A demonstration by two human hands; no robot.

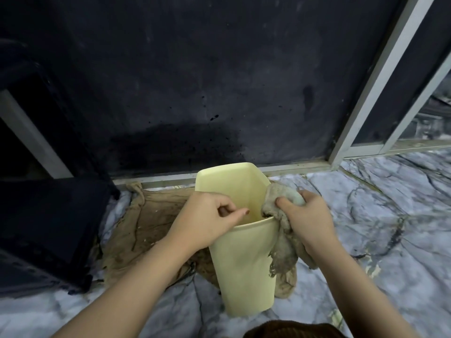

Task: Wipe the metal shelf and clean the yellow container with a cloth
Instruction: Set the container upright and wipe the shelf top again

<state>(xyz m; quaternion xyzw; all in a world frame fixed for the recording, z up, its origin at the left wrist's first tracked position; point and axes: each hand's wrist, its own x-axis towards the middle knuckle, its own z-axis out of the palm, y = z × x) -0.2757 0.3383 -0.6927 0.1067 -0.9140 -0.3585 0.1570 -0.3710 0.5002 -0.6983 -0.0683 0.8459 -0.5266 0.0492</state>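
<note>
The yellow container [244, 262] stands upright on the marble-patterned floor [390, 240], partly on a brown rag [151, 223] spread beneath it, close to the dark wall [195, 81]. The left hand [205, 220] rests at the near-left rim, its grip loosely curled with the thumb lying over the edge; whether it truly pinches the rim cannot be told. The right hand [307, 220] has its grip closed round a grey, soiled cloth [283, 230], which drapes over the right rim and hangs down the outer wall.

The container is tall and narrow and looks light, so a hard wipe against one wall could tip it or slide it on the rag if the left hand's hold is slack. The cloth looks dirty, and may smear grime onto the pale plastic rather than lift it. The loose hanging end may also drag across the floor and pick up grit. A dark shelf-like unit [48, 228] sits at the left, well apart from both hands.
</note>
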